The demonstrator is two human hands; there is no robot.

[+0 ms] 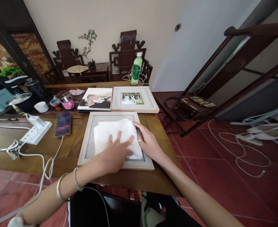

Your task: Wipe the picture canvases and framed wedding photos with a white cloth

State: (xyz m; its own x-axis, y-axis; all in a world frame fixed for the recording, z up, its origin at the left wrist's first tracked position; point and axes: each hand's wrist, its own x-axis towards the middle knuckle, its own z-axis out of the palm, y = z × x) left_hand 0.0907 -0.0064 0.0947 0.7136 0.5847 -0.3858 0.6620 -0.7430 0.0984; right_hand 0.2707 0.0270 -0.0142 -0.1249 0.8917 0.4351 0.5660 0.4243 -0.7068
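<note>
On the wooden table (155, 123), a white cloth (108, 130) is laid over a light-wood picture frame (139, 166). The cloth is pressed by the left hand (116, 155), its fingers spread wide and closed on nothing. The right hand (150, 145) is placed at the frame's right side, index finger extended onto the cloth's corner; whether the frame is gripped cannot be told.

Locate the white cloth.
Left of centre in the head view, the white cloth lies on the nearest frame, under the left hand, right hand at its right edge.
</note>
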